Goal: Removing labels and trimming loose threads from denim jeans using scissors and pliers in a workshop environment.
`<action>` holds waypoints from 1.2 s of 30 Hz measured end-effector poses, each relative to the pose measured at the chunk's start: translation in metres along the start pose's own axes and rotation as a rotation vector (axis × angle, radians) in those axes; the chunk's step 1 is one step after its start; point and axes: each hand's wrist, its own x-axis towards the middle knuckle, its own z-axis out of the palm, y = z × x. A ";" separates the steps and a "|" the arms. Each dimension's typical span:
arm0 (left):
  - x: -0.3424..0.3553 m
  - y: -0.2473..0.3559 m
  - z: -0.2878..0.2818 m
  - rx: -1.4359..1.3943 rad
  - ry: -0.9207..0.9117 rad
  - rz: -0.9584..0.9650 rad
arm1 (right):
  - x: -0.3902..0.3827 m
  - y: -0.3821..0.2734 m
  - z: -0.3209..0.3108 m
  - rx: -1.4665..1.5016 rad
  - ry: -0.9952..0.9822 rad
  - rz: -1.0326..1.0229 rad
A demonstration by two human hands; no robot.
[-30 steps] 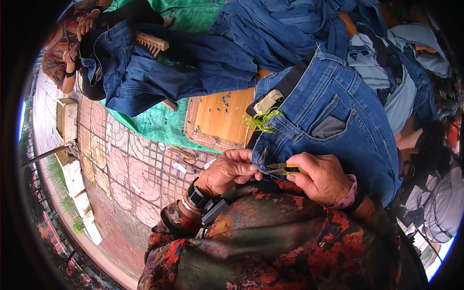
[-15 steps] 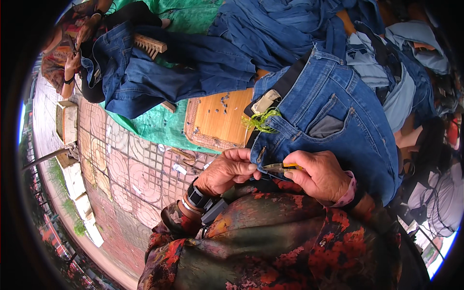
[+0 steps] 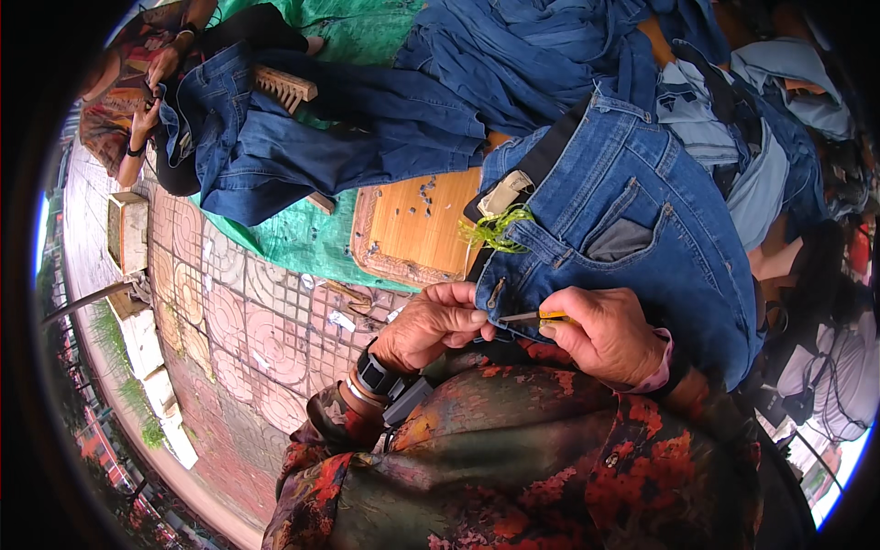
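Observation:
A pair of blue jeans point(image 3: 678, 247) lies in front of me, its dark waistband bearing a pale tag and green strands point(image 3: 502, 229). My left hand point(image 3: 431, 325) pinches the waistband's end by the buttonhole. My right hand point(image 3: 600, 335) is closed on small yellow-handled snips point(image 3: 532, 317), whose metal tip points at the denim beside my left fingertips. Behind the jeans sits a wooden board point(image 3: 403, 229) scattered with small dark bits.
A co-worker's hands point(image 3: 151, 101) handle dark jeans point(image 3: 321, 147) at upper left, beside a wooden brush point(image 3: 282, 84). A green tarp point(image 3: 266, 243), piled denim point(image 3: 522, 55), light-blue jeans point(image 3: 697, 119), paving point(image 3: 238, 339) and a white planter point(image 3: 126, 234) surround me.
My right hand has shifted very slightly with the snips at the waistband; my left hand stays pinched there. The co-worker's hands have moved a little.

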 end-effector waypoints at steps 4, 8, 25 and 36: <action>0.001 -0.001 -0.002 0.000 0.023 -0.015 | -0.002 0.002 -0.001 0.087 -0.031 0.109; -0.002 0.001 -0.003 -0.003 0.032 -0.018 | -0.002 0.002 -0.001 0.152 0.018 0.110; -0.005 0.028 0.048 0.391 0.127 0.310 | -0.005 -0.002 0.012 0.380 0.381 0.265; -0.015 0.030 0.025 0.311 0.442 0.373 | -0.012 0.007 -0.011 0.980 0.485 0.401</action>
